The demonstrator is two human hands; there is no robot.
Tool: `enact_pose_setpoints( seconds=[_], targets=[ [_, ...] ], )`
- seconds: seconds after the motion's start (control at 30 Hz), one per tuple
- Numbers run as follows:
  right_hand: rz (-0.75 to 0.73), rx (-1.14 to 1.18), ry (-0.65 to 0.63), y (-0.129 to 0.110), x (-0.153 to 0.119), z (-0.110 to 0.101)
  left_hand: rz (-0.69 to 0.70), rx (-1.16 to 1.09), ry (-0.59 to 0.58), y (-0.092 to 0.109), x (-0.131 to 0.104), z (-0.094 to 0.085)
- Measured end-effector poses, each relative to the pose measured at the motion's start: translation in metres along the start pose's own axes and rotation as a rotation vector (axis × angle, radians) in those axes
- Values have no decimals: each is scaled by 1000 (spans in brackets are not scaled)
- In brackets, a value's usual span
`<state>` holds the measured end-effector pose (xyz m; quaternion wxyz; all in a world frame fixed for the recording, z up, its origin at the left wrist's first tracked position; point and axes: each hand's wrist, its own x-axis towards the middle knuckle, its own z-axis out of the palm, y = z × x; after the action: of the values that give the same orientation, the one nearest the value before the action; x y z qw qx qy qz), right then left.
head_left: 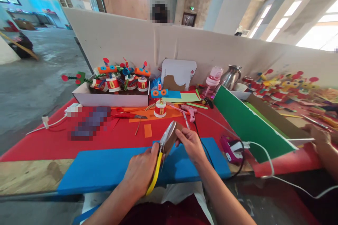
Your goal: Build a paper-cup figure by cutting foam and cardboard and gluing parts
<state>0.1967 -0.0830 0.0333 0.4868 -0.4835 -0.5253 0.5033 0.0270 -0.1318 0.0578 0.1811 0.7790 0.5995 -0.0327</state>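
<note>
- Head view: my left hand (142, 165) is closing around the yellow-handled scissors (156, 175) near the pivot, and their blades are pointing up and away from me over the table's near side.
- My right hand (192, 144) is pinching a brown piece (172, 141) between thumb and fingers; it is sitting right against the blades, and I cannot tell how far they are parting.
- Below my hands, a blue board (100, 168) is lying along the table's near edge.
- Just beyond, a small orange piece (148, 130) is resting on the red cover (52, 144).
- Farther out, a blue-headed cup figure (160, 109) is standing between a red-handled tool (128, 116) and a pink glue gun (191, 111).
- At the back left, a white box (113, 99) is holding more figures.
- To my right, a green board (250, 126) is leaning, and another person's hand (320, 137) is showing past it.
</note>
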Motion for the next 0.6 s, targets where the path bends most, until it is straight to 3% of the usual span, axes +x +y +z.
enact_pose_setpoints(
  seconds=[0.33,0.6],
  targets=[
    [30,-17,-38,3,-8,2,25,165,105,-2,0,5],
    [49,31,-11,5,-10,4,44,136,56,-3,1,6]
  ],
)
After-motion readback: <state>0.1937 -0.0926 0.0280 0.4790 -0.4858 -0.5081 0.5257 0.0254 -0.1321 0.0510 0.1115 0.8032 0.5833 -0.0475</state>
